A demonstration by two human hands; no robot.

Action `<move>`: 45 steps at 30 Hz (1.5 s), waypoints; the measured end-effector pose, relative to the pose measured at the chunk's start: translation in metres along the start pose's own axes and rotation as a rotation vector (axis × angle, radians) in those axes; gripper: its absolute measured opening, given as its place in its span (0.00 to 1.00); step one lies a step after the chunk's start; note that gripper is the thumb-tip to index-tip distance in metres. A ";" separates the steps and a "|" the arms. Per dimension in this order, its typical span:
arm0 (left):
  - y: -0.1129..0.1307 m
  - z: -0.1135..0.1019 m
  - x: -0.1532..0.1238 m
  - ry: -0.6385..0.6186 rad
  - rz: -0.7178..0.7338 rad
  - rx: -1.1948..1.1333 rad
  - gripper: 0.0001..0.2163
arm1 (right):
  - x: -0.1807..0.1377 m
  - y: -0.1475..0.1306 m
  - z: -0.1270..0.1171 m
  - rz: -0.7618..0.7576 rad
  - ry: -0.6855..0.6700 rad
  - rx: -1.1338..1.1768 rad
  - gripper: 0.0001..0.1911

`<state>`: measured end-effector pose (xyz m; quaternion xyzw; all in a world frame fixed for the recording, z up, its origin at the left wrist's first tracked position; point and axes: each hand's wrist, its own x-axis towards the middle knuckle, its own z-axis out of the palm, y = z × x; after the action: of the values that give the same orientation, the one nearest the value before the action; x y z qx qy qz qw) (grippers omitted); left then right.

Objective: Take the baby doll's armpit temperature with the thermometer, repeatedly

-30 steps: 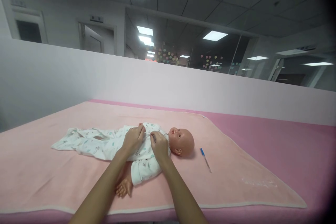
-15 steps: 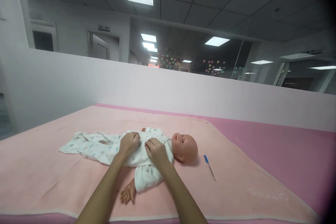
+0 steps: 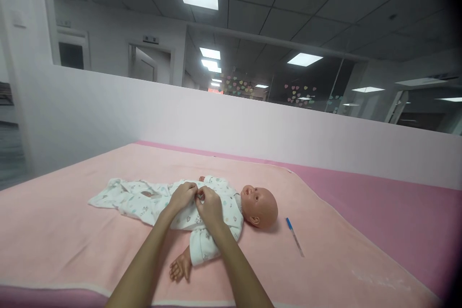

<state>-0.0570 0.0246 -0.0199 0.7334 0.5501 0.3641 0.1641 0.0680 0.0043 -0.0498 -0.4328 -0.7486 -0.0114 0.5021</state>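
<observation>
A baby doll lies on its back on a light pink blanket, head to the right. It wears a white patterned romper whose legs trail off to the left. Both my hands rest on the doll's chest. My left hand has its fingers curled, pinching the romper's front. My right hand is closed in a pinch on the same spot, touching the left hand. One bare doll hand sticks out of the near sleeve.
A blue-capped pen lies on the blanket right of the doll's head. The blanket covers a darker pink table. A white partition wall runs along the far edge, with an office room behind it.
My two hands have drawn closer together on the doll's chest and shifted slightly toward the waist. The camera has turned a little, so the doll sits further right in view.
</observation>
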 end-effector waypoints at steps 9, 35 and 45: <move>0.003 0.000 -0.001 -0.018 -0.005 -0.053 0.10 | -0.005 0.002 -0.001 0.034 -0.003 -0.070 0.05; 0.006 -0.003 -0.005 -0.032 0.135 -0.194 0.08 | -0.003 -0.001 -0.006 0.054 0.044 -0.018 0.05; 0.002 -0.005 -0.006 0.015 0.161 -0.055 0.09 | -0.005 -0.004 -0.009 0.004 0.002 -0.062 0.10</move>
<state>-0.0598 0.0179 -0.0172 0.7678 0.4803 0.3965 0.1505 0.0724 -0.0050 -0.0476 -0.4495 -0.7466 -0.0338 0.4893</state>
